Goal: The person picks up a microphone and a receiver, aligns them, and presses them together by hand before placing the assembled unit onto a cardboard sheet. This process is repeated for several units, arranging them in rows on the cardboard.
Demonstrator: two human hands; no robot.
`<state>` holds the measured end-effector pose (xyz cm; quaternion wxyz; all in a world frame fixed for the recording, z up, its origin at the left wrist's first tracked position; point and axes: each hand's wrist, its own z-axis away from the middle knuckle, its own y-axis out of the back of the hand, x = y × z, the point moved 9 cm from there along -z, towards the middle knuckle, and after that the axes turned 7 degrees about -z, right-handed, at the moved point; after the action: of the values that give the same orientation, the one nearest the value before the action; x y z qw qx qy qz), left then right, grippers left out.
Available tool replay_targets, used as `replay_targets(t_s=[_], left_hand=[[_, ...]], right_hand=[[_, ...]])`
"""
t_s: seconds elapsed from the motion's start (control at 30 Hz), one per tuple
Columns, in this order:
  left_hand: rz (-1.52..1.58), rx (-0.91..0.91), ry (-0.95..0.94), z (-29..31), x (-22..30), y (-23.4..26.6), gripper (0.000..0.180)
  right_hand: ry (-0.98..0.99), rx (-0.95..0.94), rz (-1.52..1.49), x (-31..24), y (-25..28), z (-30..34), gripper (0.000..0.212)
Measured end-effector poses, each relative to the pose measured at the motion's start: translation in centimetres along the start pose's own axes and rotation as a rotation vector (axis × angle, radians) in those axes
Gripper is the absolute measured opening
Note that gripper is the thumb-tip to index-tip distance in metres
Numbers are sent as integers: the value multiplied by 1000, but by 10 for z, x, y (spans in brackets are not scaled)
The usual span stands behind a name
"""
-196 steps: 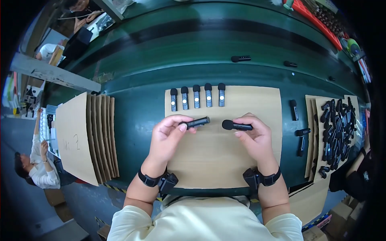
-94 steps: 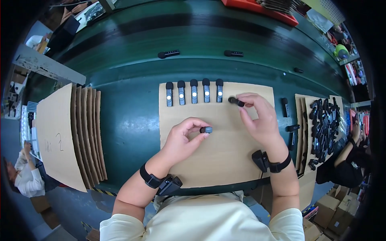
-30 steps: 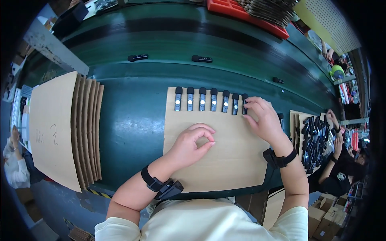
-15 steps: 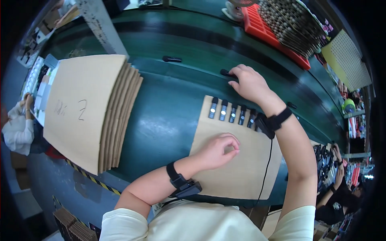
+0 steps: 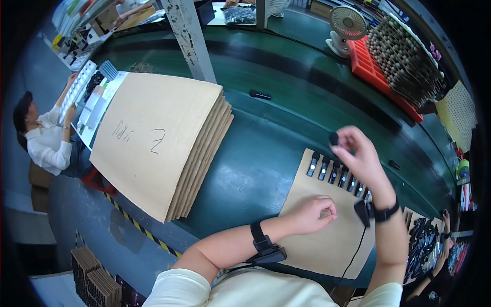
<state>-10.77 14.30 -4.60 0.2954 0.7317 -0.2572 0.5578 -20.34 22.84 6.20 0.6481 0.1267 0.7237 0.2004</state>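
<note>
My right hand (image 5: 362,158) is raised above the far edge of a cardboard sheet (image 5: 307,245), fingers closed on a small black microphone (image 5: 334,139). Only its dark rounded tip shows; my fingers cover the rest. Below that hand, several like microphones (image 5: 333,173) lie side by side along the sheet's far edge, dark tips pointing away from me. Over the sheet's left part hovers my left hand (image 5: 313,215), fingers curled toward the thumb around a hollow with nothing in it. Both wrists wear black straps with small boxes.
Left stands a thick cardboard stack (image 5: 153,138). On the green belt lie a single black microphone (image 5: 260,94) and another dark piece (image 5: 394,165). Farther off are a red tray (image 5: 365,66) and a fan (image 5: 348,23). A metal post (image 5: 189,41) rises behind the stack. Co-workers sit left and right.
My right hand has lifted the microphone from the belt and drawn it back toward the cardboard sheet. My left hand stays curled over the sheet. The whole view has swung left.
</note>
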Motion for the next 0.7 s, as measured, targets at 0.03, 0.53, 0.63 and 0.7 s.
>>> replay_targets(t_s=[0.03, 0.53, 0.63, 0.7], left_hand=[[-1, -1, 14, 0, -1, 0, 8], [-146, 345, -113, -25, 45, 85, 2], [-365, 489, -134, -53, 58, 134, 1], [-632, 570, -112, -73, 53, 176, 3]], right_hand=[[-24, 61, -188, 6, 5, 23, 23], [-108, 521, -1224, 119, -2, 181, 19], [-101, 533, -1197, 123, 0, 185, 21], [-92, 536, -1191, 122, -1, 185, 22]])
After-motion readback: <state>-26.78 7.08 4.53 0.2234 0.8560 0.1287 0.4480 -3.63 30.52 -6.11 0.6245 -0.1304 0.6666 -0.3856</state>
